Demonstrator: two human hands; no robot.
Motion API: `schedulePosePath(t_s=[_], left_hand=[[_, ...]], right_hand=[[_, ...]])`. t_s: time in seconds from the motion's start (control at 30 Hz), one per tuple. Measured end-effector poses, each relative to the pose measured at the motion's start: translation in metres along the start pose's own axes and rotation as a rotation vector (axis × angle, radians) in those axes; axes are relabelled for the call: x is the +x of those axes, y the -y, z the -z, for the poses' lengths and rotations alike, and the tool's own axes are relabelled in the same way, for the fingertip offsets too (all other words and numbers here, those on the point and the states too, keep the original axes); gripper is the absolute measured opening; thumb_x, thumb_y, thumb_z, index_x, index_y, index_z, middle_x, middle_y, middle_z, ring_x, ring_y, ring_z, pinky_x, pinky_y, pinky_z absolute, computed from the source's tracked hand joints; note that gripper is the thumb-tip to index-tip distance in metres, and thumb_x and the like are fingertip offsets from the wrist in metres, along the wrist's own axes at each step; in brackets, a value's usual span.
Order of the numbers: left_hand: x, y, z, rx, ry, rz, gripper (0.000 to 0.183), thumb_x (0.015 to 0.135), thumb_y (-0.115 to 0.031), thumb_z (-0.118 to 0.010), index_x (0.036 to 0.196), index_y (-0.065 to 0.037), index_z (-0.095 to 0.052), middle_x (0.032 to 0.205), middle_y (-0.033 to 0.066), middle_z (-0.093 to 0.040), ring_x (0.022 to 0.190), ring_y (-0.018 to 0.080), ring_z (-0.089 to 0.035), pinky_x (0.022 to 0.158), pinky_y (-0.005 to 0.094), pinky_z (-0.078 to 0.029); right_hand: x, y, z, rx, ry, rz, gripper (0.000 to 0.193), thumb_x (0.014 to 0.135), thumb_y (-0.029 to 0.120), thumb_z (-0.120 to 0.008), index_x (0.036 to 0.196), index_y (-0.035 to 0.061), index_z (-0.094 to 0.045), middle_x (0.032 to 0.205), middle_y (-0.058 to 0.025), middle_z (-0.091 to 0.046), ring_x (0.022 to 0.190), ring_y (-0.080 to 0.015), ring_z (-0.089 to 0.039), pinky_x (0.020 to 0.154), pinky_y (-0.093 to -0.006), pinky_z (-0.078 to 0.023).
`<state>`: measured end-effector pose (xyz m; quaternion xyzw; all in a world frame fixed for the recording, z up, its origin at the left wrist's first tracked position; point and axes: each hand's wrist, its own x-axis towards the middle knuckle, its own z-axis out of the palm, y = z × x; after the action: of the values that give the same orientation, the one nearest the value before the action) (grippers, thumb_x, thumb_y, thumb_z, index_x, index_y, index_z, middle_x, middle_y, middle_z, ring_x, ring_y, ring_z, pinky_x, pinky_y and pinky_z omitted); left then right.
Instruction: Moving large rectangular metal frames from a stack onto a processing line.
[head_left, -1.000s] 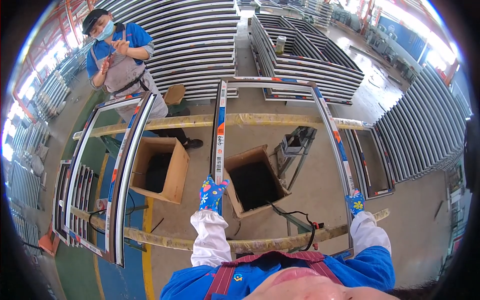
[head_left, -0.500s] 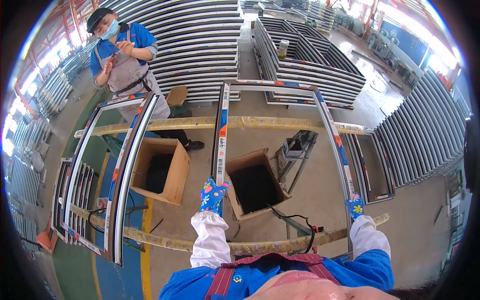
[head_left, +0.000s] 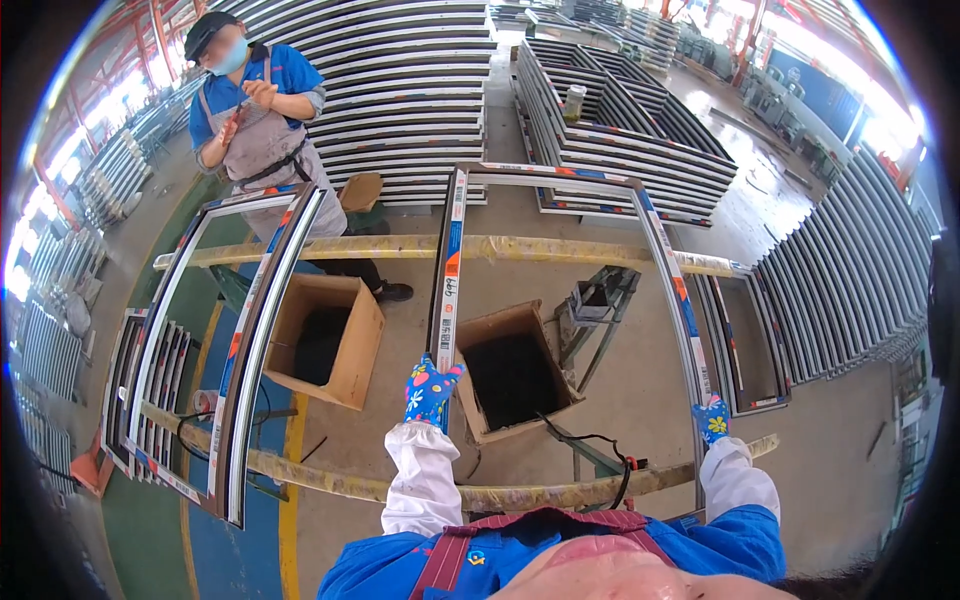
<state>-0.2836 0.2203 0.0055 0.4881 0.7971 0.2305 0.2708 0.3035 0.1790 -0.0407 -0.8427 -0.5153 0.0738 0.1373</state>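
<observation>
A dark rectangular window frame (head_left: 452, 262) with white, blue and orange film strips lies in front of me across two wrapped rails. Around its left side bar, my left hand (head_left: 432, 392), in a blue flowered glove, is closed. My right hand (head_left: 713, 420), gloved alike, is closed on the right side bar near its close end. My own body hides part of the frame's near edge. Left of it, a second window frame (head_left: 238, 350) rests on the same rails, touched by neither hand.
The far rail (head_left: 500, 247) and near rail (head_left: 530, 496) cross under the frames. Below stand two cardboard boxes (head_left: 365, 345) with dark insides. A co-worker (head_left: 262, 120) stands far left with both hands raised. Frame stacks (head_left: 620, 170) fill the back, and more frames (head_left: 840, 270) lean at right.
The view has shifted slightly, so most things sit a little farther right in the picture. Both my hands keep their hold on the window frame.
</observation>
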Motion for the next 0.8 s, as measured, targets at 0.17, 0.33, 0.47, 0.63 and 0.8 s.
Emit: schedulePosePath(t_s=[0.17,0.33,0.47,0.63,0.8], left_hand=[[0.014,0.01,-0.008,-0.037,0.057,-0.01,0.083,0.069,-0.053,-0.064,0.124,0.005,-0.042,0.111,0.0219,-0.055,0.104,0.0336,-0.054,0.088,0.0401,-0.043],[0.013,0.0,-0.014,-0.052,0.025,-0.001,0.087,0.068,-0.055,-0.064,0.129,0.002,-0.039,0.118,0.0219,-0.05,0.11,0.0351,-0.049,0.093,0.0405,-0.04],[-0.003,0.007,0.004,-0.054,0.056,0.066,0.088,0.069,-0.056,-0.063,0.131,0.001,-0.036,0.12,0.021,-0.049,0.111,0.0342,-0.049,0.093,0.0397,-0.039],[0.0,0.002,0.0,-0.062,0.067,0.032,0.087,0.069,-0.056,-0.063,0.13,0.001,-0.037,0.119,0.0204,-0.05,0.11,0.0333,-0.05,0.092,0.0394,-0.04],[-0.002,-0.003,0.005,-0.042,0.058,0.064,0.087,0.069,-0.056,-0.063,0.129,0.002,-0.038,0.118,0.0198,-0.051,0.109,0.0326,-0.05,0.092,0.0386,-0.04]], right_hand=[[0.013,-0.04,-0.023,-0.066,0.048,0.169,0.043,0.07,0.032,-0.063,0.094,-0.0033,-0.055,0.093,-0.0242,-0.057,0.087,-0.0379,-0.055,0.075,-0.041,-0.045],[0.021,-0.08,-0.043,-0.253,-0.179,0.434,0.046,0.077,0.03,-0.056,0.107,-0.0048,-0.056,0.088,-0.0237,-0.058,0.082,-0.0382,-0.055,0.069,-0.0425,-0.046],[0.021,-0.036,-0.011,-0.434,0.088,0.504,0.033,0.073,0.027,-0.058,0.089,-0.0016,-0.06,0.071,-0.0198,-0.059,0.066,-0.0388,-0.056,0.059,-0.0437,-0.047],[0.002,-0.008,-0.004,-0.055,-0.161,0.188,0.026,0.064,0.025,-0.063,0.072,0.0012,-0.055,0.06,-0.0178,-0.055,0.057,-0.0364,-0.054,0.053,-0.0443,-0.043],[-0.004,0.004,0.009,-0.059,-0.081,0.083,0.03,0.063,0.026,-0.065,0.071,0.0003,-0.051,0.056,-0.0163,-0.052,0.054,-0.0345,-0.053,0.052,-0.0431,-0.041]])
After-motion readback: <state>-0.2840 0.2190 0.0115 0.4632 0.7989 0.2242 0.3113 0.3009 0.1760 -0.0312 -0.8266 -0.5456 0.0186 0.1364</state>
